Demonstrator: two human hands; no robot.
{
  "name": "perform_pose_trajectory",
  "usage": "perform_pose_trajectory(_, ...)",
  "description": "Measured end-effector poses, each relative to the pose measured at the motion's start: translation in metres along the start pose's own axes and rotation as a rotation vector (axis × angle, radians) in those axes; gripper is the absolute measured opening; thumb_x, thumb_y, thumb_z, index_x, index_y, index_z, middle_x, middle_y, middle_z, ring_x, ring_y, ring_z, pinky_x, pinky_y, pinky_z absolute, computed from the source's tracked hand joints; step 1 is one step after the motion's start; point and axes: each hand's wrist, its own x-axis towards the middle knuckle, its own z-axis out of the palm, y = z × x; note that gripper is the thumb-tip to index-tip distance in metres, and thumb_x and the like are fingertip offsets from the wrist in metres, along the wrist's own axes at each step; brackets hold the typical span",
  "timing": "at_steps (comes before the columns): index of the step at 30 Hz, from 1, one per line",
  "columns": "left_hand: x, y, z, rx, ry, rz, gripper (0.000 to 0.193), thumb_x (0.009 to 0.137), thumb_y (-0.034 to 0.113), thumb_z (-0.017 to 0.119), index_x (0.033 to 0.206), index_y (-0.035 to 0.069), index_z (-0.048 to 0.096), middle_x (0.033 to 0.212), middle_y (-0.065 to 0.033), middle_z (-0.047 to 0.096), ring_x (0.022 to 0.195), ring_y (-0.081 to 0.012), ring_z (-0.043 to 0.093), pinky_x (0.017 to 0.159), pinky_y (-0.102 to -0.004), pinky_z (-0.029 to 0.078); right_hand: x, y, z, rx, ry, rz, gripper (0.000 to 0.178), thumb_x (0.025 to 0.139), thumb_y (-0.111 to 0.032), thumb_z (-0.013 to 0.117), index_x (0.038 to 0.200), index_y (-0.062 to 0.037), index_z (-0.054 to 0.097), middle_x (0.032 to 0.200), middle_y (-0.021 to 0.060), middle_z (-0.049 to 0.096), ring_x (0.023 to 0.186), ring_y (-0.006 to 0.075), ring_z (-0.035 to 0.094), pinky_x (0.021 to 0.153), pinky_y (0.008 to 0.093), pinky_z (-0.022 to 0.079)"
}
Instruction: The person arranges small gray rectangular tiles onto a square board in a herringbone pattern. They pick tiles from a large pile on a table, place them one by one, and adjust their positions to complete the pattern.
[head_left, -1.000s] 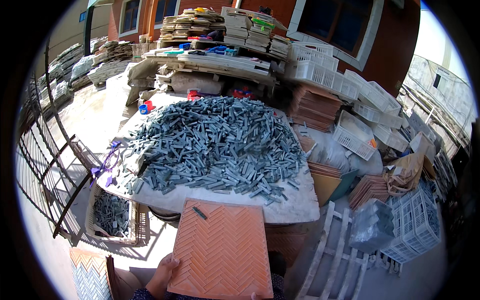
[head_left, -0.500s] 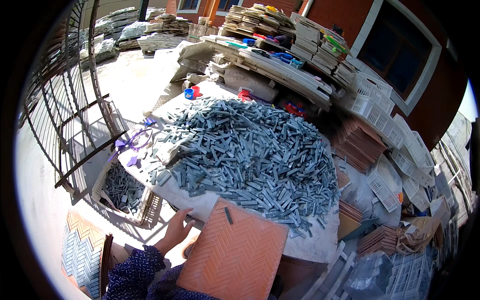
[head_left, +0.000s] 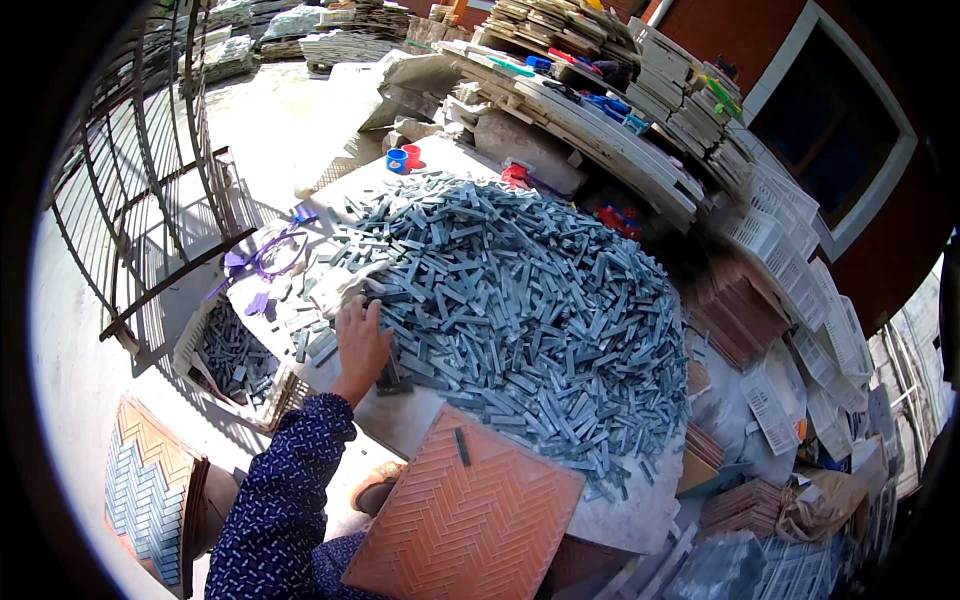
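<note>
My left hand [head_left: 362, 345] is stretched over the left edge of the table, its fingers slightly apart. Its fingertips are at a crumpled white cloth [head_left: 345, 288]; whether they touch it is hard to tell. Just beyond lies a big heap of grey stone strips [head_left: 520, 300]. An orange herringbone mould [head_left: 465, 510] rests tilted against the table's near edge, over my lap. One grey strip [head_left: 462, 446] sits in its grooves near the top; the other visible grooves hold nothing. My right hand is out of sight.
A white basket of grey strips [head_left: 240, 360] stands left of the table. Below it, another mould [head_left: 150, 490] is partly filled with strips. Blue and red cups [head_left: 397, 160] and a purple headband [head_left: 280, 255] lie on the table. Stacked moulds [head_left: 735, 305] and white crates [head_left: 770, 220] are right.
My left hand has moved up and away from beside the mould to the white cloth. The view has shifted, and the orange mould looks slightly more turned.
</note>
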Motion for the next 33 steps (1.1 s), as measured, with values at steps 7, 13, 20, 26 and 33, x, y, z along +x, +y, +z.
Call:
perform_pose_trajectory(7,0.107,-0.118,-0.025,0.206,0.051,-0.210,0.022,0.082,0.014,0.060,0.100,0.006,0.053,0.097,-0.0154,0.056,0.097,-0.0336,0.052,0.078,-0.0459,0.043,-0.014,-0.050,0.018,0.042,-0.095,0.043,0.044,0.093,-0.049,0.054,0.092,-0.0045,0.058,0.061,0.0018,0.054,0.047,0.0104,0.048,0.041,0.0251,0.036)
perform_pose_trajectory(13,0.129,-0.073,-0.023,0.132,-0.407,0.332,0.113,0.060,0.033,0.085,0.149,0.010,0.019,0.150,-0.0183,0.027,0.139,-0.0334,0.025,0.109,-0.0559,0.027,0.001,-0.037,0.002,-0.046,-0.104,0.112,0.051,0.094,-0.048,0.053,0.098,0.0019,0.061,0.079,0.0128,0.067,0.059,0.0189,0.062,0.052,0.0279,0.049)
perform_pose_trajectory(20,0.130,-0.044,0.004,0.226,-0.609,0.550,0.132,0.044,0.036,0.092,0.151,0.015,0.018,0.139,-0.0156,0.041,0.130,-0.0324,0.039,0.104,-0.0516,0.032,0.027,0.015,-0.018,-0.030,-0.114,-0.027,0.046,0.095,-0.045,0.053,0.104,-0.0004,0.061,0.083,0.0125,0.069,0.061,0.0182,0.063,0.052,0.0275,0.051)
perform_pose_trajectory(26,0.103,-0.045,-0.011,0.075,-0.545,0.528,0.115,0.053,0.039,0.087,0.149,0.019,0.027,0.110,-0.0156,0.051,0.107,-0.0331,0.049,0.089,-0.0402,0.040,-0.017,-0.082,0.021,0.107,-0.128,0.230,0.040,0.096,-0.042,0.051,0.098,-0.0044,0.062,0.082,0.0108,0.069,0.055,0.0133,0.060,0.047,0.0231,0.047)
perform_pose_trajectory(33,0.091,-0.036,-0.014,0.151,-0.596,0.557,0.108,0.052,0.043,0.087,0.146,0.025,0.035,0.100,-0.0156,0.051,0.096,-0.0325,0.052,0.081,-0.0395,0.042,-0.008,-0.078,0.017,-0.009,-0.198,0.226,0.045,0.096,-0.045,0.050,0.101,-0.0025,0.062,0.081,0.0109,0.069,0.051,0.0129,0.060,0.041,0.0204,0.044)
